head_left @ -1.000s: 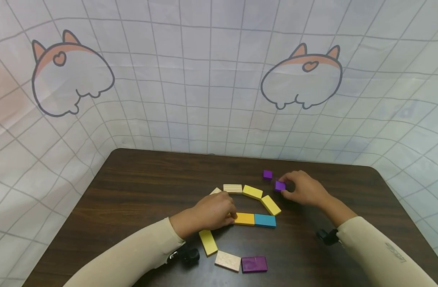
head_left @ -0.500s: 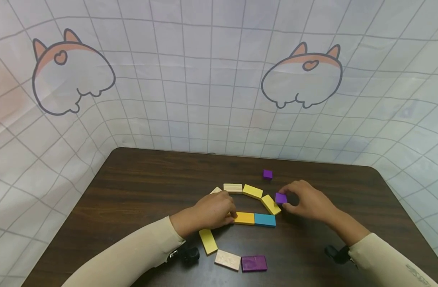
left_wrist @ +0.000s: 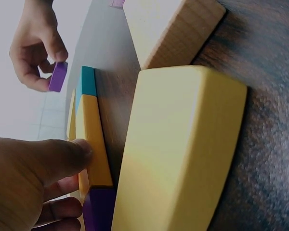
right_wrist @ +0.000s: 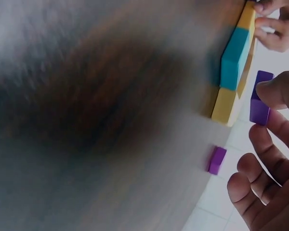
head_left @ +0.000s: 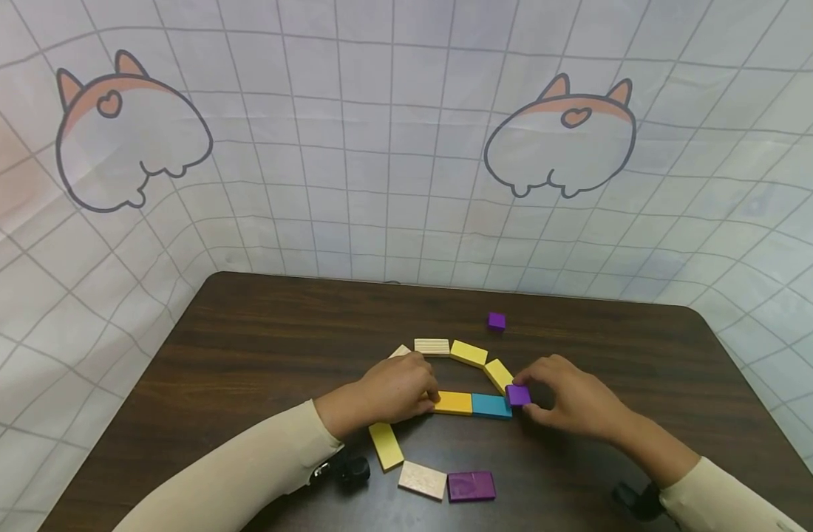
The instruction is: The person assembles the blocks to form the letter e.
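My left hand [head_left: 396, 386] pinches an orange block [head_left: 454, 403] lying flat, the thumb on its near side in the left wrist view. A blue block [head_left: 491, 406] adjoins its right end. At the other end, a dark purple block [left_wrist: 98, 211] shows only in the left wrist view. Between thumb and index finger, my right hand [head_left: 573, 395] pinches a small purple block [head_left: 518, 395]. Both wrist views show that block raised off the table; in the head view it overlaps the blue block's right end and a yellow block [head_left: 498, 375].
Behind the row, another yellow block [head_left: 469, 353] and a ridged pale block [head_left: 432, 347] continue an arc. A loose purple block [head_left: 496, 321] lies farther back. Nearer are a yellow block [head_left: 386, 447], a wooden block [head_left: 423, 480] and purple blocks [head_left: 471, 486] on the brown table [head_left: 300, 318].
My right hand has brought the purple block toward me, from near the loose purple one to the blue block's right end. My left hand stays on the orange block.
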The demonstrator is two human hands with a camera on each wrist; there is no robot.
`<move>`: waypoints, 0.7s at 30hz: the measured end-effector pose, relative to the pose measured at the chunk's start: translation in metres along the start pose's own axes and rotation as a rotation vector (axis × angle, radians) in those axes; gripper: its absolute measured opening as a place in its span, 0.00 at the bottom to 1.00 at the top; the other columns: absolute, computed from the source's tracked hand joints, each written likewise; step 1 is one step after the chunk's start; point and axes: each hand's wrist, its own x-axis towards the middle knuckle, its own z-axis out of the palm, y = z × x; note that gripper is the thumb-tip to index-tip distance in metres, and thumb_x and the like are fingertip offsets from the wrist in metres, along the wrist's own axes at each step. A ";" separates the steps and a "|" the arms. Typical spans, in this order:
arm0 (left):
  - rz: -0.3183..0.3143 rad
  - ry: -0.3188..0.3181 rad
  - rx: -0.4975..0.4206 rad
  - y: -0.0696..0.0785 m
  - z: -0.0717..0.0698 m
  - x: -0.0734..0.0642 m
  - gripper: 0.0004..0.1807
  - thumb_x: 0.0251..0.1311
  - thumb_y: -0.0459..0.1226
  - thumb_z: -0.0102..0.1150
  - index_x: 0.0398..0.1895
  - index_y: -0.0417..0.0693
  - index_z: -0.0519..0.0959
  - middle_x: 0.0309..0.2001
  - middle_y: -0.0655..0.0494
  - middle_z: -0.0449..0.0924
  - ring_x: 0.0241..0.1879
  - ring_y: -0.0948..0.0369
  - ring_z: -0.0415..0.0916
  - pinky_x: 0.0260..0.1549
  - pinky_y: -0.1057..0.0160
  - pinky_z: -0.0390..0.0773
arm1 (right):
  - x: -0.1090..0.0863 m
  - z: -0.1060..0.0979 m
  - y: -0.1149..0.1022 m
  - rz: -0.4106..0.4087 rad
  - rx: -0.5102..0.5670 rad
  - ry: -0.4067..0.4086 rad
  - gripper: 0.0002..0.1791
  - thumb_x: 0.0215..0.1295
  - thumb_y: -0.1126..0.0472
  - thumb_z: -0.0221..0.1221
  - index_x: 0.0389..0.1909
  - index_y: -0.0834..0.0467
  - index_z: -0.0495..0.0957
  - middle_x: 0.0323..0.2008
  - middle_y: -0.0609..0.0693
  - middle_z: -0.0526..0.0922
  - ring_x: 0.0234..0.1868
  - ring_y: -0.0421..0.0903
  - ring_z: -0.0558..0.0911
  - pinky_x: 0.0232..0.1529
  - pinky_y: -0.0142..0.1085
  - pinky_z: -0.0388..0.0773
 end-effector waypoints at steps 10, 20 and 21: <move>0.008 0.006 -0.012 0.000 0.000 0.000 0.05 0.64 0.42 0.71 0.39 0.56 0.92 0.39 0.64 0.85 0.44 0.61 0.77 0.43 0.63 0.78 | -0.013 0.003 -0.011 -0.075 0.016 -0.002 0.18 0.56 0.56 0.74 0.47 0.44 0.83 0.45 0.34 0.80 0.49 0.39 0.77 0.41 0.38 0.82; 0.006 0.008 -0.019 -0.001 0.000 0.000 0.05 0.64 0.42 0.71 0.39 0.56 0.92 0.39 0.63 0.85 0.44 0.61 0.77 0.43 0.63 0.78 | -0.022 0.010 -0.018 -0.172 0.065 -0.017 0.19 0.56 0.58 0.73 0.48 0.44 0.82 0.46 0.33 0.79 0.48 0.36 0.76 0.41 0.35 0.82; 0.006 0.007 -0.021 -0.001 0.000 0.000 0.05 0.64 0.42 0.71 0.39 0.56 0.92 0.39 0.63 0.85 0.44 0.61 0.77 0.43 0.63 0.78 | -0.023 0.011 -0.018 -0.182 0.070 -0.021 0.19 0.56 0.58 0.73 0.48 0.44 0.82 0.46 0.33 0.79 0.48 0.36 0.76 0.42 0.36 0.82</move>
